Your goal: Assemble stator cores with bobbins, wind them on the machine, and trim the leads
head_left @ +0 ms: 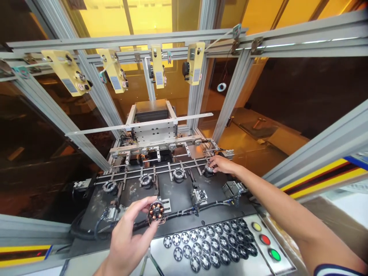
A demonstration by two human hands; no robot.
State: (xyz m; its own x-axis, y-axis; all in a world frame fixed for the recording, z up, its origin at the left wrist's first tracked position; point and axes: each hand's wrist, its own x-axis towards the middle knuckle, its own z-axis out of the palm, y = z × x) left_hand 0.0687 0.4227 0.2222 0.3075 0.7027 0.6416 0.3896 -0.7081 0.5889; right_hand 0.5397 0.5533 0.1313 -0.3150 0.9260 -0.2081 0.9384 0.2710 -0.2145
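Observation:
My left hand (133, 234) pinches a round stator with copper windings (156, 211) between thumb and fingers, above the front of the black machine plate (169, 191). Loose copper wires hang from its lower side. At the right end of the row of round fixtures, my right hand (220, 165) has its fingers closed round another copper-wound stator (211, 165), which sits at the rightmost fixture. Three other ring fixtures, at the left (109, 186), centre left (146, 180) and centre (178, 174), hold no stator.
Several black slotted discs (214, 244) lie in rows on the metal front panel, beside yellow, red and green buttons (265, 239). Metal brackets and cables (199, 196) stand on the plate. Yellow tensioners (158, 67) hang from the frame above.

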